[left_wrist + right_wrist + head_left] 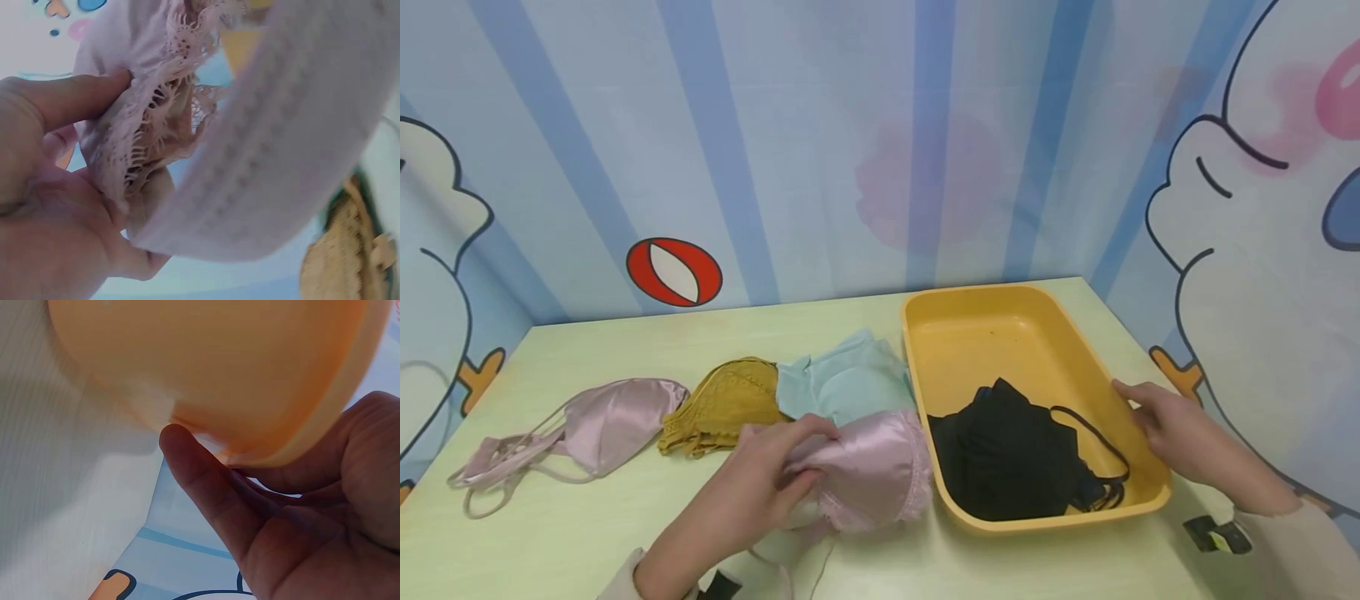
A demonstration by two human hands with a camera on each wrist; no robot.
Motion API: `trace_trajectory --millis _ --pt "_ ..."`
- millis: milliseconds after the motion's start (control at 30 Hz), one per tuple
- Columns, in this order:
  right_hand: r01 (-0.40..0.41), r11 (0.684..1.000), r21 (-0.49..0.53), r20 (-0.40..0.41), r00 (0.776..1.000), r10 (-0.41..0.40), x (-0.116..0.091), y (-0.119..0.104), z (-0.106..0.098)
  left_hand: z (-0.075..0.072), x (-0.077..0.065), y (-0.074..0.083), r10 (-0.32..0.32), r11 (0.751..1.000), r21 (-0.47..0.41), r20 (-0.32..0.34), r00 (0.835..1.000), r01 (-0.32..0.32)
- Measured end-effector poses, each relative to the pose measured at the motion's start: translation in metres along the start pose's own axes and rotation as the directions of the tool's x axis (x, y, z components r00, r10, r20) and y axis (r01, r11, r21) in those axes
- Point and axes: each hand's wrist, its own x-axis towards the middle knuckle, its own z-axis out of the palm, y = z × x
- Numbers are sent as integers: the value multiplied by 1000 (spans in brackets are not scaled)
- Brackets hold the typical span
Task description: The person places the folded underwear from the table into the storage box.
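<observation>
Pink satin shows first on my head feed: a lace-edged, soft-cupped bra, pinched at its left side by the fingers of the left hand. It sits right beside the near left wall of a yellow, rectangular plastic tray, and I read that light edge grip as a way of sparing the cup's shape. The right hand grips the tray's right rim, presumably to steady it. Bunched in the tray's near half is a black fabric garment with thin straps. Across the pale green counter run a mint-green, smooth-cupped bra, a mustard lace-trimmed bra and a shiny pink, long-strapped bra, their edges meeting, a row that seems laid out for the left hand's reach.

On the left wrist feed, I see the thumb pressing the cup near its scalloped lace, while a broad pale band hangs across the foreground.

Through the right wrist feed, one digit lies against the tray's outer wall and another curls at the rim, bracing it, I judge, from outside
</observation>
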Motion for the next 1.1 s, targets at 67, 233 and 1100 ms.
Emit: trace_trajectory --millis 67,233,1100 --pt "-2 1000 0 1 1000 2 0 0 0 -7 2 2 14 1000 14 -39 999 -13" --pt "-7 1000 -1 0 1000 7 -1 0 0 -13 7 4 42 999 31 -98 994 -39" --pt "-6 1000 1 -14 1000 6 -2 1 0 -19 79 66 296 919 -97 -469 832 -382"
